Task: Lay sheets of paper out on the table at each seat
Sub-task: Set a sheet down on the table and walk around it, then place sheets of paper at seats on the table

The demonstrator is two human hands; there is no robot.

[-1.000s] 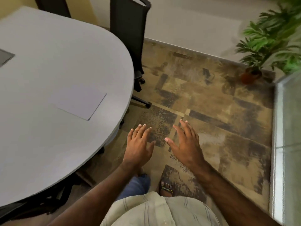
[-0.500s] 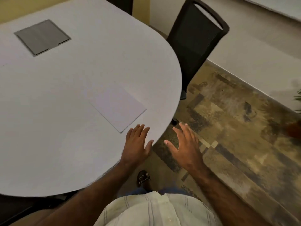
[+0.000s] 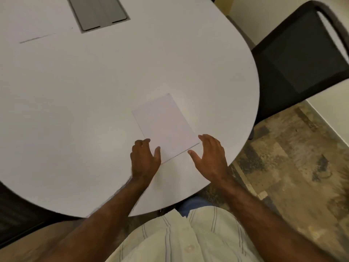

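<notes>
Two-handed job, by the look of it. Nearest in: pale striped button-up shirt (image 3: 188,233), with bare forearms reaching out over the near rim of the rounded white table (image 3: 75,110).

Had the left hand (image 3: 144,160) parked at the near-left corner of the plain white sheet of paper (image 3: 165,127), fingers loosely bent along the left edge, thumb tip over the corner itself. Touching, probably. Couldn't tell whether pressing down, and definitely not wrapped round anything.

Had the right hand (image 3: 211,157) just beside the near-right corner, fingers relaxed and slightly spread, thumb pointing in along the near edge, gripping nothing. Looked like bracketing the sheet from both sides to square it up. Only guessing there, mind.

Sheet itself: lying flat on the tabletop, a bit skewed, close to the curved end and right in front of the body, so reasonably placed for that seat.

Further out on the right: black mesh-backed office chair (image 3: 302,53) standing just beside the table's rim, over mottled brown carpet (image 3: 292,157). Probably the next seat needing a sheet, as nothing seen laid in front of it.

Far end: grey rectangular hatch panel (image 3: 99,12) set into the tabletop, and left of that a faint thin line (image 3: 37,37), maybe the edge of another sheet already down. Too faint to call.
</notes>
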